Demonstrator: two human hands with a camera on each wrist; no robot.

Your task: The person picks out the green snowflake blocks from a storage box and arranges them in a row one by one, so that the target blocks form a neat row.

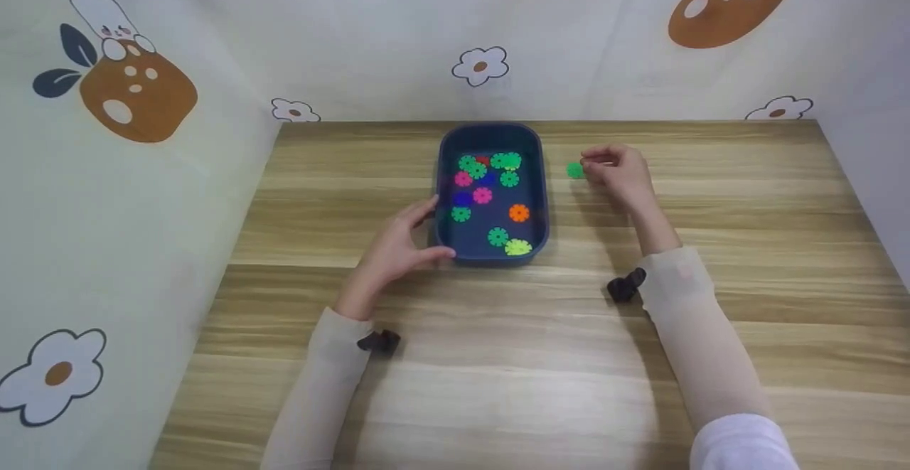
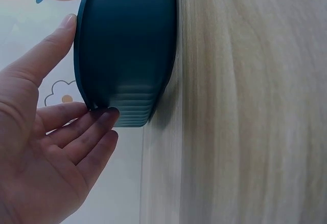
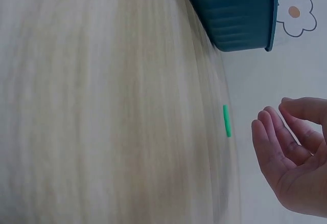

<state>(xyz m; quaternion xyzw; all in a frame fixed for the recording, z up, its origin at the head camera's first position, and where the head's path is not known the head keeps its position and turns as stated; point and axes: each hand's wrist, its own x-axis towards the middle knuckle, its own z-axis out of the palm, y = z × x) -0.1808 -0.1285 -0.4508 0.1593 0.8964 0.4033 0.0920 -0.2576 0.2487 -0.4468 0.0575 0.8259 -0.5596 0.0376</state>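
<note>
A deep plastic tray (image 1: 492, 258), dark blue in the head view and teal in the wrist views, stands on the table. Snowflake building discs in green, pink, blue, yellow, red and an orange one (image 1: 520, 212) lie inside it. My left hand (image 1: 398, 244) is at its near left corner, thumb and fingers spread and touching the rim and outer wall. To the tray's right, a green snowflake disc (image 1: 574, 171) lies on the table; the right wrist view shows this green disc (image 3: 227, 121) edge-on. My right hand (image 1: 620, 175) hovers beside it, fingers loosely bent, a gap between them and the disc.
The wood-grain table (image 1: 540, 363) ends at a pale cloth backdrop (image 1: 604, 65) printed with flowers and rabbits, which rises behind and at both sides. Small black cameras (image 1: 380, 342) sit at both wrists.
</note>
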